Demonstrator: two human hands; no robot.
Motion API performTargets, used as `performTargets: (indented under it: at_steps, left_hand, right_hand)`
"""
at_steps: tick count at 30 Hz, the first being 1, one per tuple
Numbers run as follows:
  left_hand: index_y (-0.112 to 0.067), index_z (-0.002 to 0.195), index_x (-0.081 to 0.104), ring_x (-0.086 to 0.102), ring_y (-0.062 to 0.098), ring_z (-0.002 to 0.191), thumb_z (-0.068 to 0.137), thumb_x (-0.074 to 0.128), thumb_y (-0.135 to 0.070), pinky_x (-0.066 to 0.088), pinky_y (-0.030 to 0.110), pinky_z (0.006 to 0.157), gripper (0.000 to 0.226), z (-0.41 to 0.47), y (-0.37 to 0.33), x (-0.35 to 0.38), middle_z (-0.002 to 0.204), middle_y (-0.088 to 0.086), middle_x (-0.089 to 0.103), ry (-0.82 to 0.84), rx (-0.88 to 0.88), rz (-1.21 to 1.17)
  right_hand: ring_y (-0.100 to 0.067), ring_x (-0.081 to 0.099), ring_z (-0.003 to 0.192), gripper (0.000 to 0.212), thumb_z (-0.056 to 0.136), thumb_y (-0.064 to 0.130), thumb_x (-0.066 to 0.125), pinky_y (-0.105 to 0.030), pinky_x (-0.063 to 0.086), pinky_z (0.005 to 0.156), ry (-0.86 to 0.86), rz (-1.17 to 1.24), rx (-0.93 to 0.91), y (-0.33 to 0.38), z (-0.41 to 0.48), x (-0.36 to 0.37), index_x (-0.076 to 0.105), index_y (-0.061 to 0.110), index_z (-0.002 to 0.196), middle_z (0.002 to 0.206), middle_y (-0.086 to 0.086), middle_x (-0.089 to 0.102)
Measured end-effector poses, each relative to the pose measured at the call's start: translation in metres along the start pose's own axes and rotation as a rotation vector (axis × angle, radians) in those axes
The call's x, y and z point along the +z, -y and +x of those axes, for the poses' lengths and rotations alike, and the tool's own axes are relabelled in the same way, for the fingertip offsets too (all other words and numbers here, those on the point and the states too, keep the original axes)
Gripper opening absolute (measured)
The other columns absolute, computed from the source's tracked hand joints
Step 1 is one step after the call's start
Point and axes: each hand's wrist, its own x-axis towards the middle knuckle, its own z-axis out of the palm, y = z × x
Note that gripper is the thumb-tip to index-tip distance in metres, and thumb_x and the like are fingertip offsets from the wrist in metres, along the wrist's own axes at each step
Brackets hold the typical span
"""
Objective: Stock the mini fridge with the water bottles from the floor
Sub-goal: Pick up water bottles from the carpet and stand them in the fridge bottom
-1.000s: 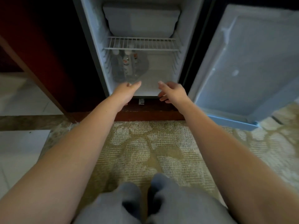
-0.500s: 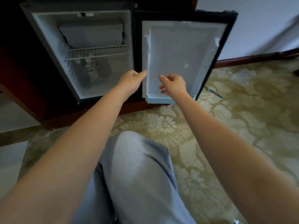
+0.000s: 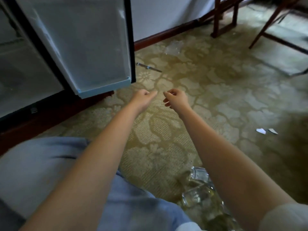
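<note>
while both hands, left (image 3: pixel 143 97) and right (image 3: pixel 176 97), hang loosely curled and empty, the water bottles (image 3: pixel 199 189) blur beneath the right forearm.

Both forearms are bare down to the left hand (image 3: pixel 143 98) and right hand (image 3: pixel 177 99). A pale sleeve cuff (image 3: pixel 283 217), perhaps off-white, shows at the right elbow. Light blue-grey trousers (image 3: pixel 41 167) cover the legs.

You see one open white fridge door (image 3: pixel 86 47), two white paper scraps (image 3: pixel 261 131) well right of it, and two empty hands (image 3: pixel 143 99).
</note>
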Motion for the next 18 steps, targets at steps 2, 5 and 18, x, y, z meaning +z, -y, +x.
performTargets:
  at_steps: [2,5,18]
  left_hand:
    - [-0.016,0.075,0.048,0.044,0.017,0.071,0.092,0.050,-0.043,0.036,0.030,0.068,0.032,-0.005,0.008,0.030,0.071,-0.002,0.046,0.092,-0.014,0.007]
    - [-0.013,0.079,0.047,0.041,0.016,0.068,0.093,0.050,-0.040,0.034,0.031,0.063,0.030,-0.013,0.024,0.064,0.071,0.000,0.042,0.206,-0.043,0.007]
    - [-0.009,0.107,0.060,0.053,0.021,0.089,0.088,0.056,-0.046,0.042,0.032,0.077,0.041,-0.026,0.095,0.130,0.096,0.004,0.058,0.400,-0.237,0.095]
  right_hand:
    - [-0.014,0.057,0.057,0.012,0.092,0.025,0.059,-0.024,0.043,0.052,-0.017,-0.025,0.092,-0.040,-0.006,-0.012,0.059,0.012,0.091,0.075,-0.005,0.064]
    - [-0.014,0.057,0.058,0.011,0.091,0.025,0.058,-0.024,0.043,0.052,-0.016,-0.087,0.219,-0.098,-0.015,-0.022,0.060,0.013,0.090,0.076,-0.004,0.064]
    - [-0.031,0.055,0.104,0.045,0.092,0.024,0.052,-0.036,0.044,0.080,-0.161,-0.089,0.851,-0.262,-0.076,-0.025,0.042,0.006,0.132,0.120,-0.014,0.056]
